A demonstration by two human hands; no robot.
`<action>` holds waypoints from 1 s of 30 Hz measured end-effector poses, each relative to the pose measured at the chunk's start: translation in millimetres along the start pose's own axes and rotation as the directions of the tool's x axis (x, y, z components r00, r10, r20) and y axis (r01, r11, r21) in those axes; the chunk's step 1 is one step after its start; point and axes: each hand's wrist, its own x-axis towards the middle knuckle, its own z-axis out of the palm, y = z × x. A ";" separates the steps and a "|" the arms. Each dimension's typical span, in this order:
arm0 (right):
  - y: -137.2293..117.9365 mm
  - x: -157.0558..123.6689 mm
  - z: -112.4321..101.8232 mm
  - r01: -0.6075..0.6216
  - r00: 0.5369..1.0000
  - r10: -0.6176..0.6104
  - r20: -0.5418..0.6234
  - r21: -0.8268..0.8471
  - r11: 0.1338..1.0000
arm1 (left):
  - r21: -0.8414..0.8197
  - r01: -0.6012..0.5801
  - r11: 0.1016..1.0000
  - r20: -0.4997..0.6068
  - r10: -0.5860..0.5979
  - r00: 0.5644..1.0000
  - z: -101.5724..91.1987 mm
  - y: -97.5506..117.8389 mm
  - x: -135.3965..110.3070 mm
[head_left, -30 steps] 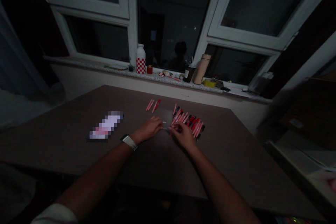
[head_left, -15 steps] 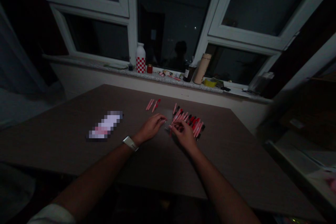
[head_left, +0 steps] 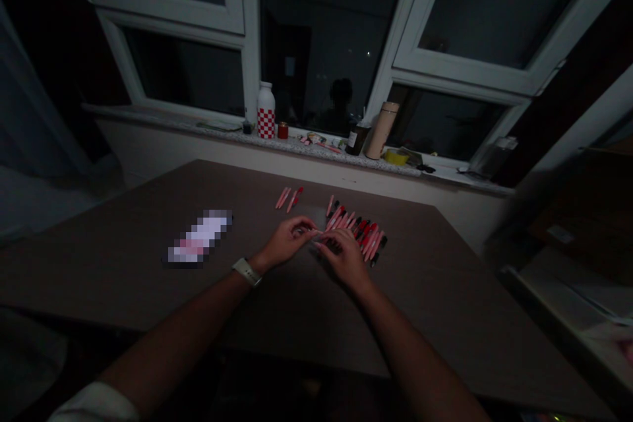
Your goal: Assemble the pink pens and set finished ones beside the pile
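Left hand and right hand meet mid-worktop; fingers curled, pinched inward, tips nearly touching. Anything held too small to tell. Right hand just beside pink-red slim tubes, laid side by side toward far edge, seemingly for easy reach. Smaller tube group sits apart, left of row, apparently kept separate. Pixelated packet further left.

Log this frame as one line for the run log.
left hand: grip contents unclear | right hand: grip contents unclear, beside slim pink-and-red tubes | both over brown table
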 end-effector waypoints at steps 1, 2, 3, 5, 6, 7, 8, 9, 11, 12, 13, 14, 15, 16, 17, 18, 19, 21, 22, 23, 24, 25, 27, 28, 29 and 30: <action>0.4 -0.1 0.6 -0.004 1.000 0.004 -0.008 -0.004 1.000 | 0.001 -0.002 1.000 0.002 0.002 1.000 0.3 -0.5 -0.1; 1.2 -0.3 1.4 -0.012 1.000 0.012 -0.018 -0.006 1.000 | 0.006 -0.003 1.000 0.007 0.003 1.000 0.5 -1.3 -0.1; 2.3 -0.6 2.3 -0.021 0.999 0.021 -0.030 -0.006 1.000 | 0.015 -0.002 1.000 0.014 0.001 1.000 0.5 -2.1 -0.1; 5.0 -1.4 4.7 -0.038 0.998 0.038 -0.053 -0.005 0.999 | 0.032 0.006 0.999 0.020 -0.007 1.000 0.4 -3.6 -0.1; 6.4 -1.9 6.0 -0.047 0.997 0.047 -0.062 -0.005 0.999 | 0.036 0.012 0.999 0.021 -0.012 1.000 0.2 -4.3 -0.2; 7.8 -2.4 7.3 -0.056 0.996 0.055 -0.069 -0.007 0.998 | 0.035 0.015 0.999 0.020 -0.016 1.000 0.1 -4.8 -0.3; 9.1 -2.9 8.4 -0.064 0.995 0.063 -0.073 -0.007 0.998 | 0.032 0.015 0.999 0.019 -0.016 1.000 0.0 -5.2 -0.4; 10.3 -3.2 9.3 -0.071 0.995 0.071 -0.072 -0.003 0.997 | 0.029 0.013 0.999 0.022 -0.014 1.000 -0.1 -5.5 -0.6; 12.2 -3.7 10.7 -0.085 0.995 0.086 -0.059 0.015 0.996 | 0.026 0.011 1.000 0.038 -0.012 0.999 0.0 -5.7 -1.0; 12.8 -3.7 11.0 -0.089 0.995 0.090 -0.053 0.026 0.996 | 0.027 0.013 1.000 0.047 -0.014 0.999 0.1 -5.8 -1.2; 13.2 -3.7 11.3 -0.092 0.994 0.093 -0.048 0.033 0.995 | 0.030 0.016 0.999 0.053 -0.018 0.998 0.3 -5.9 -1.4; 13.4 -3.6 11.4 -0.095 0.994 0.096 -0.044 0.036 0.995 | 0.033 0.021 0.999 0.060 -0.023 0.998 0.5 -6.0 -1.6; 13.3 -3.5 11.5 -0.098 0.994 0.099 -0.039 0.035 0.995 | 0.040 0.026 0.999 0.067 -0.028 0.997 0.9 -6.1 -1.8; 12.9 -3.5 11.4 -0.100 0.994 0.101 -0.031 0.032 0.994 | 0.049 0.028 0.998 0.070 -0.031 0.997 1.2 -6.4 -2.0; 12.4 -3.4 11.3 -0.102 0.994 0.103 -0.022 0.028 0.994 | 0.060 0.027 0.998 0.072 -0.031 0.997 1.6 -6.7 -2.1; 11.7 -3.4 11.2 -0.103 0.995 0.103 -0.014 0.026 0.994 | 0.072 0.024 0.997 0.073 -0.029 0.997 2.0 -7.2 -2.1; 11.0 -3.4 10.9 -0.102 0.995 0.103 -0.007 0.022 0.994 | 0.086 0.022 0.996 0.074 -0.028 0.997 2.4 -7.7 -2.1; 10.2 -3.2 10.4 -0.106 0.994 0.106 -0.002 0.014 0.994 | 0.123 0.016 0.992 0.073 -0.025 0.997 2.7 -9.5 -2.1; 10.2 -2.9 10.1 -0.116 0.993 0.117 -0.009 0.012 0.993 | 0.154 0.006 0.988 0.064 -0.016 0.998 2.5 -10.8 -2.2; 10.6 -2.5 9.8 -0.134 0.991 0.135 -0.021 0.015 0.991 | 0.201 -0.017 0.979 0.059 0.005 0.998 2.1 -12.4 -2.4; 11.3 -2.1 9.4 -0.157 0.987 0.158 -0.031 0.022 0.987 | 0.264 -0.054 0.963 0.061 0.039 0.997 1.5 -14.6 -2.8; 12.2 -1.5 8.9 -0.181 0.982 0.183 -0.040 0.035 0.983 | 0.334 -0.102 0.937 0.078 0.080 0.994 0.7 -17.1 -3.3; 13.9 -0.2 7.8 -0.220 0.974 0.222 -0.048 0.060 0.974 | 0.464 -0.203 0.862 0.151 0.149 0.977 -1.1 -23.0 -4.4; 14.5 0.3 7.3 -0.229 0.972 0.232 -0.046 0.065 0.971 | 0.511 -0.238 0.826 0.192 0.160 0.968 -1.9 -26.1 -5.0; 14.9 0.8 6.9 -0.235 0.970 0.238 -0.041 0.068 0.970 | 0.550 -0.254 0.796 0.220 0.156 0.963 -2.6 -28.9 -5.6; 14.9 1.2 6.5 -0.239 0.970 0.242 -0.038 0.070 0.969 | 0.582 -0.257 0.772 0.235 0.144 0.961 -3.1 -31.3 -6.2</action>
